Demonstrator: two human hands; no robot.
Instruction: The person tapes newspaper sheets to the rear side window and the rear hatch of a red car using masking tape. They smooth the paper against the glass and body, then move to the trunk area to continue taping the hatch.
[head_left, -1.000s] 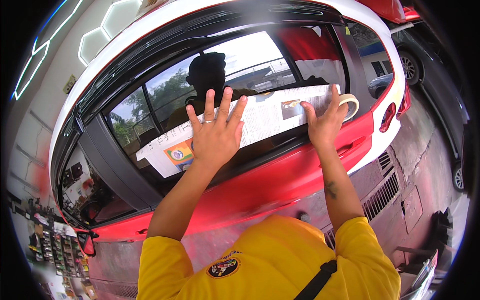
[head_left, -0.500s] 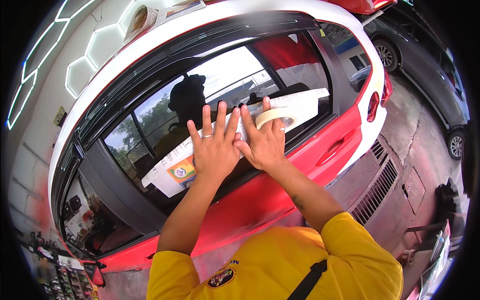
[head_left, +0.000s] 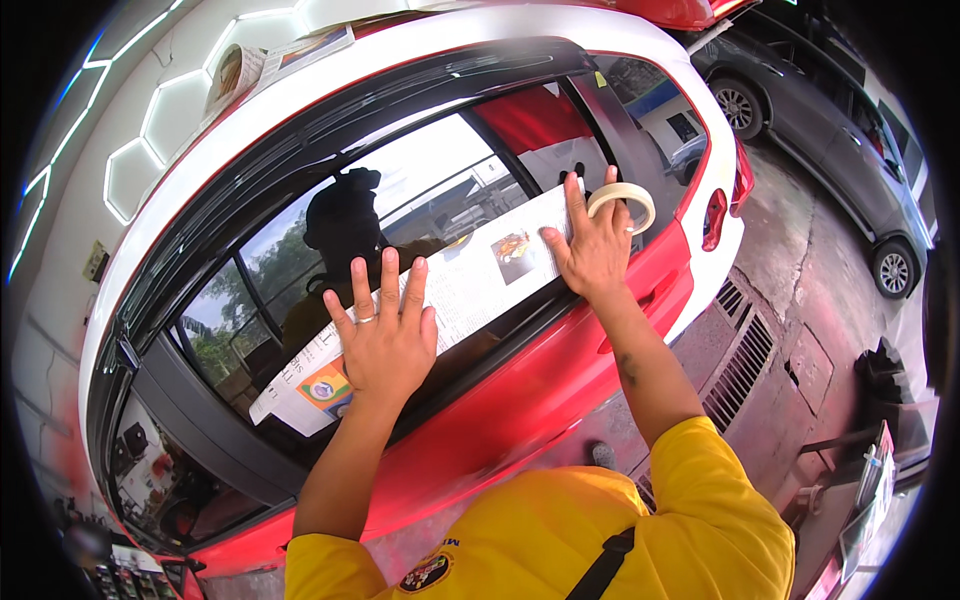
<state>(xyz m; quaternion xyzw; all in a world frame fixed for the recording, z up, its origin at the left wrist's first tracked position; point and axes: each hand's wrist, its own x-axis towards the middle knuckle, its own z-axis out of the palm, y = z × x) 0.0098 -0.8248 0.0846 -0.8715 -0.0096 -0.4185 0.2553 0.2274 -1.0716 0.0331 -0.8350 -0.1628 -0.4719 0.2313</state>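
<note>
A folded sheet of newspaper (head_left: 470,290) lies as a long strip along the lower part of the car's dark side window (head_left: 455,205). My left hand (head_left: 385,340) presses flat on its left half, fingers spread. At the strip's right end, my right hand (head_left: 595,250) rests with its fingers stretched out. A roll of masking tape (head_left: 641,193) is carried on the fingers of that hand, looped around them. Which fingers pass through the roll is partly hidden.
The red lower door (head_left: 480,400) and white roof edge (head_left: 400,52) frame the window. More newspaper (head_left: 308,50) sits on the roof. At the right stand a dark grey car (head_left: 820,130) and, beside a floor grate (head_left: 740,370), a stand with papers (head_left: 868,500).
My hands have spread apart along the newspaper, the left going left and down, the right going right with the tape roll. More of the strip's printed middle shows.
</note>
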